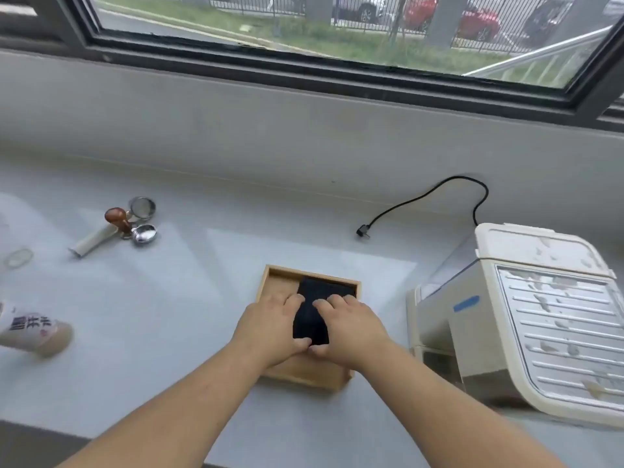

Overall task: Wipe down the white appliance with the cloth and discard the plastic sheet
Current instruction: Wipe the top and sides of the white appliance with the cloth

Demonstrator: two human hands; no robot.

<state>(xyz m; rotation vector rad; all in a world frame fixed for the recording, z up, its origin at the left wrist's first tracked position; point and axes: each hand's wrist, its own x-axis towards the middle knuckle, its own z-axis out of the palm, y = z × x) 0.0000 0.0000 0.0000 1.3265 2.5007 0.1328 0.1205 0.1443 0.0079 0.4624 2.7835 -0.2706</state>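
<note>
We see the folded black cloth [312, 310] lying in the shallow wooden tray [277, 282] on the grey worktop [169, 298]. Left hand [275, 327] and right hand [349, 327] each pinch its near edge, fingers spread flat. The white plastic appliance [516, 315] stands right of the tray.

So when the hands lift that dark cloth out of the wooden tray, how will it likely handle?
The dark cloth looks soft and folded flat in the wooden tray, so it will probably droop and unfold when lifted. It seems light. Both the left hand and the right hand press on it, and it should grip easily rather than slip.
</note>
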